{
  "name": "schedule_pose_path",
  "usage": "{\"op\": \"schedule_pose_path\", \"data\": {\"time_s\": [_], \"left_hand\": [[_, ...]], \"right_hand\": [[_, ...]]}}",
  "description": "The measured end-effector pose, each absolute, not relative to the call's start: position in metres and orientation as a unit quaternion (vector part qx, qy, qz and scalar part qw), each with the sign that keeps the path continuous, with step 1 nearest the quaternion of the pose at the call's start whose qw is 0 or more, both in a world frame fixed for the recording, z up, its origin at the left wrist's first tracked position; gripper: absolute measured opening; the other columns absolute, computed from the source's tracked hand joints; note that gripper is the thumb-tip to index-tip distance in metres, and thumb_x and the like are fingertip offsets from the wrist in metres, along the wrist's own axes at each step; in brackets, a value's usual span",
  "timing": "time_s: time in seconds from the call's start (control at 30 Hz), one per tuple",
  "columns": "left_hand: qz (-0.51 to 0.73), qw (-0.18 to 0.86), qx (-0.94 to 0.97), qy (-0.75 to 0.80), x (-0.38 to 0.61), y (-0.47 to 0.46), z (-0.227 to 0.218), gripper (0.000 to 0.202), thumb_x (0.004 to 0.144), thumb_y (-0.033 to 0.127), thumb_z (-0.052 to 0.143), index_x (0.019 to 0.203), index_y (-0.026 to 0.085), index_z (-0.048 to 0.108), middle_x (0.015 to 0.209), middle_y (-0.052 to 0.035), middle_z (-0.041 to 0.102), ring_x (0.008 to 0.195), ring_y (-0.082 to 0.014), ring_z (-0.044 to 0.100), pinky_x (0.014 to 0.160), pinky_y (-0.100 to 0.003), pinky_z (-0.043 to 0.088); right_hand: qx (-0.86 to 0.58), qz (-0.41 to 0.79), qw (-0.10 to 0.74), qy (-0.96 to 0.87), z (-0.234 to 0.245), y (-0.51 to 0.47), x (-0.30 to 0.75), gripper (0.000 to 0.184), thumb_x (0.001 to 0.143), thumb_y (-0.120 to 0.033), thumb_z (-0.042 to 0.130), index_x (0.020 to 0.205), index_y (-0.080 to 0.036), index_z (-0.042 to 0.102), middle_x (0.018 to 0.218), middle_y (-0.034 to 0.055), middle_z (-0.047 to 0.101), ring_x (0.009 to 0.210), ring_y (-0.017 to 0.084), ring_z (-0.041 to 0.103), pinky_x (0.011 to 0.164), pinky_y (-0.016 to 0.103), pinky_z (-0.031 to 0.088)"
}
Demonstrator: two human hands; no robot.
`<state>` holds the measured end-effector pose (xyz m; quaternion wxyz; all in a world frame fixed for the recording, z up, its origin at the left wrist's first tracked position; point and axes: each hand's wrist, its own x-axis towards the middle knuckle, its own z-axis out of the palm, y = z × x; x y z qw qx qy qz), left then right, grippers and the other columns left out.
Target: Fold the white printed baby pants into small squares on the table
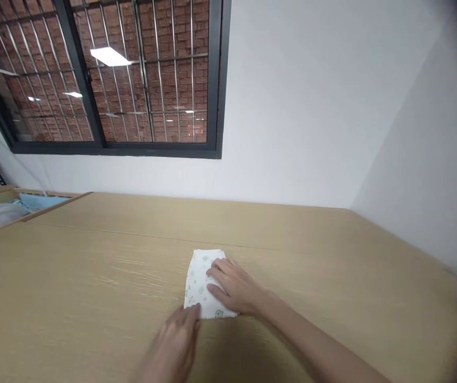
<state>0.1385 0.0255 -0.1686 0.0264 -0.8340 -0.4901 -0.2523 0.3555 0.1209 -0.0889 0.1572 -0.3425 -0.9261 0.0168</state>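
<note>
A folded white cloth (200,276) with small green and grey printed figures lies flat on a wooden surface, in the lower middle of the head view. My right hand (234,287) rests on its right side, fingers stretched out and thumb apart, pressing lightly on top. At the cloth's lower left corner is my left hand (176,332), slightly blurred, with its fingers closed around that corner. Part of the cloth's right edge is hidden beneath my right hand.
The light wooden surface (92,287) spreads wide, with a seam across it. At the left, a wooden-edged compartment holds blue and white fabric (42,201). Behind stand a white wall (292,106) and a dark-framed window (214,106) with metal bars.
</note>
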Motion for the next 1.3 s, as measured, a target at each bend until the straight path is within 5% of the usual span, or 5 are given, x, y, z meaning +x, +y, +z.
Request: {"op": "schedule_pose_path", "data": {"time_s": [0.17,0.33,0.77,1.0,1.3], "left_hand": [[-0.236,-0.066,-0.853,-0.460,0.111,0.045,-0.143,0.023,0.097,0.023,0.049,0.114,0.021,0.064,0.141,-0.0116,0.058,0.131,-0.0264,0.055,0.109,-0.045,0.050],[-0.222,-0.161,-0.836,-0.475,0.112,0.064,-0.120,0.024,0.102,0.031,0.038,0.105,0.023,0.060,0.110,-0.0068,0.071,0.104,-0.0228,0.065,0.091,-0.039,0.052],[-0.296,-0.114,-0.725,-0.611,0.153,0.157,-0.103,0.035,0.106,0.033,0.017,0.103,0.020,0.050,0.090,-0.0072,0.068,0.078,-0.0202,0.064,0.068,-0.030,0.042],[-0.272,-0.002,-0.694,-0.667,0.171,0.189,-0.136,0.035,0.102,0.022,0.026,0.106,0.010,0.059,0.099,-0.0211,0.067,0.099,-0.0330,0.064,0.087,-0.045,0.047],[-0.285,0.043,-0.793,-0.536,0.178,0.179,-0.143,0.041,0.102,0.022,0.028,0.135,0.008,0.049,0.146,-0.0169,0.049,0.138,-0.0235,0.044,0.118,-0.039,0.034]], "right_hand": [[-0.347,0.105,0.149,-0.920,-0.096,0.085,0.382,0.047,0.090,-0.047,0.062,0.127,-0.019,0.059,0.128,0.0139,0.058,0.115,0.029,0.054,0.099,0.043,0.045],[-0.349,0.152,0.140,-0.914,-0.104,0.080,0.394,0.075,0.075,-0.036,0.074,0.143,-0.016,0.050,0.148,0.0156,0.048,0.137,0.034,0.042,0.113,0.045,0.036],[-0.523,0.174,0.330,-0.766,-0.102,0.161,0.365,0.026,0.102,-0.037,0.041,0.102,-0.020,0.060,0.093,0.0077,0.072,0.085,0.023,0.067,0.071,0.031,0.048],[-0.605,0.123,0.359,-0.700,-0.137,0.195,0.349,0.018,0.096,-0.028,0.050,0.111,-0.019,0.054,0.108,0.0128,0.068,0.099,0.026,0.066,0.081,0.035,0.050],[-0.589,0.024,0.393,-0.706,-0.130,0.179,0.344,0.029,0.099,-0.031,0.046,0.123,-0.017,0.055,0.124,0.0175,0.059,0.118,0.032,0.054,0.101,0.047,0.043]]}}
